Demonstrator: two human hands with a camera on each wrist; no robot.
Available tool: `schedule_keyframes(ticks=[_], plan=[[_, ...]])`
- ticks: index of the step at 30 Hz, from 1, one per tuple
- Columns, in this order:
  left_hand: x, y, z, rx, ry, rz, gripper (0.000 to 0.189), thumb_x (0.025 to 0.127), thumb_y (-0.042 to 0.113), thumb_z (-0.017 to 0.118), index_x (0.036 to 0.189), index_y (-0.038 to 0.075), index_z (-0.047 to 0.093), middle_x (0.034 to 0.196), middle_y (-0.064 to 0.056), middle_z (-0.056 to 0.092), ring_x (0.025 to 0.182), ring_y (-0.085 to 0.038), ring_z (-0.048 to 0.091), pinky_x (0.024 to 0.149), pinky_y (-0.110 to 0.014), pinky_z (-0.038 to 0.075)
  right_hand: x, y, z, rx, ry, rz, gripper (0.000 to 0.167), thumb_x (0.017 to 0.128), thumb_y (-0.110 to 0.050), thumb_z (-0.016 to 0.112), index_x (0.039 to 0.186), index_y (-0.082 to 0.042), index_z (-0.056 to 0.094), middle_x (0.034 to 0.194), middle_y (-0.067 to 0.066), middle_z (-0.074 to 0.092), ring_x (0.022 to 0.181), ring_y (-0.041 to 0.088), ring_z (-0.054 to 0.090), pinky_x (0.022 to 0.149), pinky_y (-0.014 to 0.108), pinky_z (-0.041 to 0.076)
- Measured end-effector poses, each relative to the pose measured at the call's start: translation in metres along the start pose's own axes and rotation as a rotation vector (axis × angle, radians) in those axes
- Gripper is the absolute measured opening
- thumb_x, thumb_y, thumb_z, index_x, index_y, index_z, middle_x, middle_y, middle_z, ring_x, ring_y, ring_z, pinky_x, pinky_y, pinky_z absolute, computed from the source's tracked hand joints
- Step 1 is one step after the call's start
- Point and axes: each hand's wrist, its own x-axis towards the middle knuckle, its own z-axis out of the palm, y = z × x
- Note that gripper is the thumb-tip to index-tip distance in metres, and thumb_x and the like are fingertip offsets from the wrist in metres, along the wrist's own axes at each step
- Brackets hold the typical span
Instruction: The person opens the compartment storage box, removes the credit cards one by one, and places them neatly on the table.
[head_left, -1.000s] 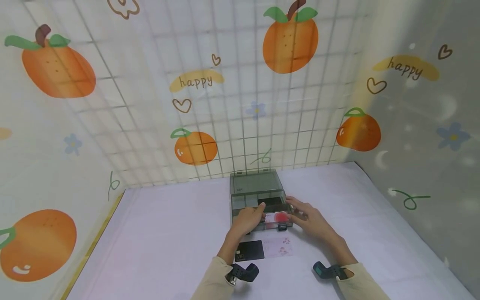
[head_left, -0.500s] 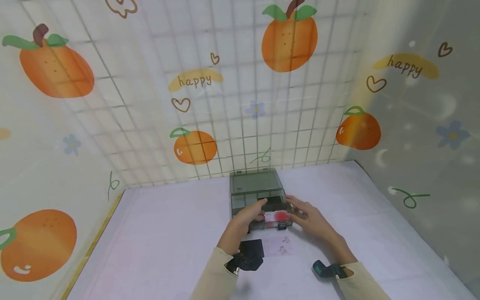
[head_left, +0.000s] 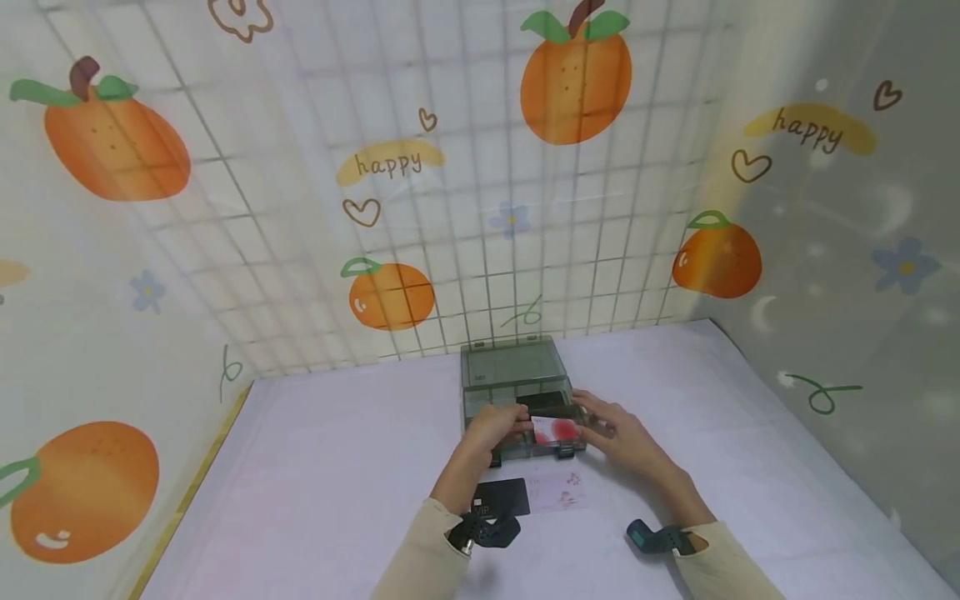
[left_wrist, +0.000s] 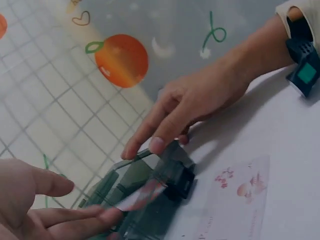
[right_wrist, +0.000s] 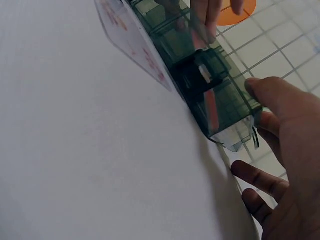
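A translucent dark green plastic box (head_left: 513, 364) stands with its lid raised at the back, its inside split into compartments. A white card with red patches (head_left: 552, 429) sits tilted in the front right compartment. My left hand (head_left: 486, 433) reaches in from the left, its nearly straight fingertips at the card's left end and its thumb standing apart in the left wrist view. My right hand (head_left: 622, 435) grips the box's right wall between thumb and index finger, other fingers loose in the right wrist view. A dark flat piece (head_left: 542, 401) lies in the rear right compartment.
In front of the box, a black card marked VIP (head_left: 504, 497) and a pale pink card (head_left: 557, 489) lie side by side on the white table (head_left: 337, 483). Dark clasps (head_left: 565, 451) project from the box's front. A fruit-printed curtain (head_left: 285, 250) hangs behind.
My left hand's thumb has come down off the box's middle, and its fingers have shifted at the card. The red and white card has tilted with its left end higher. My right hand keeps its place.
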Motion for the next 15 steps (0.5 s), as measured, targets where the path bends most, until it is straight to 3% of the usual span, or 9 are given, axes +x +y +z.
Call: schedule_keyframes(ticks=[6,9,15], plan=[[0.003,-0.007,0.011,0.157,0.170,0.135,0.016,0.088,0.016,0.076,0.094,0.002,0.079,0.090,-0.007,0.073,0.088,-0.033,0.068,0.073,-0.035,0.052,-0.001,-0.001,-0.002,-0.003,-0.001,-0.008,0.061,0.096,-0.045,0.066,0.149,-0.018,0.051,0.156,-0.003,0.042,0.117,0.025,0.057,0.099,0.061,0.043],[0.003,-0.008,0.015,0.155,0.207,0.156,0.012,0.086,0.014,0.079,0.091,0.003,0.079,0.087,-0.005,0.073,0.083,-0.031,0.068,0.066,-0.032,0.051,-0.002,-0.002,-0.001,-0.003,-0.004,0.005,0.063,0.096,-0.048,0.065,0.149,-0.019,0.050,0.156,-0.002,0.042,0.118,0.025,0.057,0.099,0.062,0.043],[0.007,-0.008,0.020,0.200,0.264,0.183,0.012,0.079,0.015,0.085,0.079,0.006,0.078,0.082,0.001,0.072,0.071,-0.013,0.058,0.061,-0.028,0.046,-0.001,0.001,-0.001,0.002,-0.002,0.018,0.064,0.094,-0.052,0.065,0.149,-0.022,0.050,0.156,-0.006,0.042,0.120,0.025,0.056,0.100,0.061,0.043]])
